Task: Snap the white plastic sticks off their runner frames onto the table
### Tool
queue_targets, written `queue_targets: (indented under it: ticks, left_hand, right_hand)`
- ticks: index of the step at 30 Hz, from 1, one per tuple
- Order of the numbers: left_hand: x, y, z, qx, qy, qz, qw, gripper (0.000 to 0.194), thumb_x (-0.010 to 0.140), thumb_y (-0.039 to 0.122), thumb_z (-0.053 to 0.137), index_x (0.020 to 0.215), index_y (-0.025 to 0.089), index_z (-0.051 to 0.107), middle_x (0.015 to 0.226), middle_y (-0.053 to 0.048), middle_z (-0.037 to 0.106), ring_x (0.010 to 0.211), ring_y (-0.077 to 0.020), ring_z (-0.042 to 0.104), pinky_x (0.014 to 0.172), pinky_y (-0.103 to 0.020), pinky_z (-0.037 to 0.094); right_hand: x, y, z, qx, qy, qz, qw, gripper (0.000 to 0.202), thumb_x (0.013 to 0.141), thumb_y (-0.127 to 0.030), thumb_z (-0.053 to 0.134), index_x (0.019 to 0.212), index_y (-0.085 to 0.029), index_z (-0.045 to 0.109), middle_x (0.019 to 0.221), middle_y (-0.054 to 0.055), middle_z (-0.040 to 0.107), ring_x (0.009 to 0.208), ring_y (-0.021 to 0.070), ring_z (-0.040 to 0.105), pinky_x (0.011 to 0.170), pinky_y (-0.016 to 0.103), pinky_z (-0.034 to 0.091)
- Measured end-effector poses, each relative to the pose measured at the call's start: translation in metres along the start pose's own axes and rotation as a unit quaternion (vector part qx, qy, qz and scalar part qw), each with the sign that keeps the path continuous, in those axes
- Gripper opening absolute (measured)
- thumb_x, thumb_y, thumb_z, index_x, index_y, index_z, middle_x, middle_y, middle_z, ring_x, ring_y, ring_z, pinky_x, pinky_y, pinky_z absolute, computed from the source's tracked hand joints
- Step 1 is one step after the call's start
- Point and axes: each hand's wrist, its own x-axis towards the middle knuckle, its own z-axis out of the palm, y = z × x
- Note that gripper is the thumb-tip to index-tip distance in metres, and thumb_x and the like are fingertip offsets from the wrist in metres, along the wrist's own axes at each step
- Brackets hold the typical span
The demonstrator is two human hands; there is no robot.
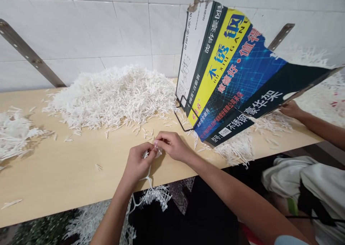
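Near the table's front edge my left hand (140, 159) and my right hand (170, 144) meet, thumbs and fingertips pinched close together. Both hold a thin white strand (148, 179), which hangs from the fingers over the table edge. Small white pieces show between and behind the fingers; their exact form is partly hidden. Below the edge, the strand runs to a cluster of white pieces (157, 196). Behind my hands lies a large heap of short white pieces (115, 94) on the wooden table (81, 166).
A printed cardboard sheet (229, 72) stands on the right, held by a black wire stand (181, 119). Beyond it, another person's hand (291, 110) reaches over more white pieces. A smaller pile (16, 133) lies at the left. Metal brackets (35, 58) are against the tiled wall.
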Motion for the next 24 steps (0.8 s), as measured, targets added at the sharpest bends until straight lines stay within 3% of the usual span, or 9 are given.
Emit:
queue_targets:
  ticks: [4,6,11,14,15,16,20,21,24]
  left_hand:
    - [-0.001,0.000,0.001,0.046,-0.018,0.017,0.999,0.031,0.091,0.036,0.059,0.065,0.019,0.064,0.067,0.002,0.064,0.065,-0.0146,0.055,0.067,-0.026,0.036]
    - [-0.001,0.000,0.001,0.042,0.004,0.008,0.999,0.030,0.091,0.038,0.059,0.068,0.020,0.065,0.068,0.001,0.065,0.067,-0.0152,0.055,0.068,-0.027,0.037]
    - [0.000,0.000,0.001,-0.003,0.063,-0.021,0.998,0.033,0.092,0.045,0.060,0.071,0.020,0.065,0.068,0.001,0.064,0.071,-0.0168,0.056,0.070,-0.027,0.039]
    - [0.000,0.000,0.001,-0.019,0.075,-0.032,0.996,0.031,0.091,0.044,0.060,0.072,0.020,0.064,0.070,0.001,0.065,0.072,-0.0170,0.057,0.071,-0.026,0.040]
    - [0.000,0.001,0.001,-0.022,0.075,-0.033,0.996,0.031,0.091,0.043,0.060,0.071,0.019,0.064,0.070,0.001,0.065,0.073,-0.0169,0.057,0.071,-0.026,0.040]
    - [0.000,0.001,0.001,-0.023,0.072,-0.033,0.997,0.030,0.091,0.042,0.061,0.071,0.019,0.064,0.070,0.002,0.065,0.072,-0.0167,0.057,0.071,-0.026,0.040]
    - [-0.001,0.000,0.002,-0.011,0.052,-0.022,0.998,0.032,0.094,0.043,0.060,0.073,0.020,0.065,0.068,0.003,0.064,0.070,-0.0158,0.056,0.069,-0.026,0.038]
    - [-0.001,-0.001,0.002,-0.005,0.046,-0.020,0.999,0.033,0.094,0.044,0.059,0.073,0.020,0.066,0.068,0.002,0.064,0.070,-0.0157,0.056,0.069,-0.026,0.037]
    - [-0.001,-0.003,0.003,0.014,0.019,-0.011,1.000,0.035,0.096,0.047,0.057,0.076,0.020,0.070,0.071,0.001,0.068,0.070,-0.0164,0.057,0.068,-0.026,0.037]
  right_hand:
    - [0.009,0.017,-0.002,0.191,0.155,0.039,0.968,0.030,0.091,-0.048,0.063,0.080,-0.021,0.055,0.071,-0.003,0.051,0.058,0.0111,0.044,0.053,0.023,0.037]
    - [0.010,0.019,-0.003,0.228,0.166,0.052,0.958,0.036,0.090,-0.053,0.064,0.079,-0.021,0.054,0.070,-0.003,0.049,0.055,0.0103,0.041,0.050,0.023,0.033]
    - [-0.002,0.001,-0.020,0.131,-0.086,0.044,0.987,0.041,0.091,-0.049,0.066,0.067,-0.016,0.063,0.062,0.000,0.054,0.054,0.0105,0.044,0.050,0.023,0.033]
    - [-0.008,-0.004,-0.033,0.174,-0.289,0.048,0.940,0.038,0.084,-0.052,0.073,0.080,-0.014,0.074,0.077,0.006,0.070,0.063,0.0154,0.060,0.055,0.025,0.045]
    - [-0.009,-0.003,-0.035,0.196,-0.311,0.051,0.928,0.042,0.085,-0.056,0.072,0.085,-0.014,0.075,0.080,0.008,0.072,0.065,0.0172,0.063,0.056,0.026,0.048]
    - [-0.009,-0.001,-0.035,0.209,-0.286,0.052,0.934,0.046,0.087,-0.059,0.069,0.088,-0.014,0.076,0.080,0.008,0.073,0.065,0.0178,0.064,0.057,0.027,0.049]
    - [-0.004,0.005,-0.025,0.079,0.002,-0.001,0.997,0.033,0.093,-0.048,0.070,0.103,-0.017,0.076,0.096,0.008,0.073,0.078,0.0167,0.065,0.062,0.025,0.047]
    - [-0.003,0.006,-0.022,0.032,0.018,-0.025,0.999,0.031,0.091,-0.043,0.074,0.110,-0.019,0.076,0.105,0.008,0.072,0.087,0.0176,0.065,0.067,0.026,0.048]
    - [-0.001,0.004,-0.015,-0.040,-0.045,-0.066,0.996,0.029,0.089,-0.037,0.079,0.114,-0.022,0.076,0.107,0.006,0.072,0.092,0.0183,0.064,0.071,0.027,0.047]
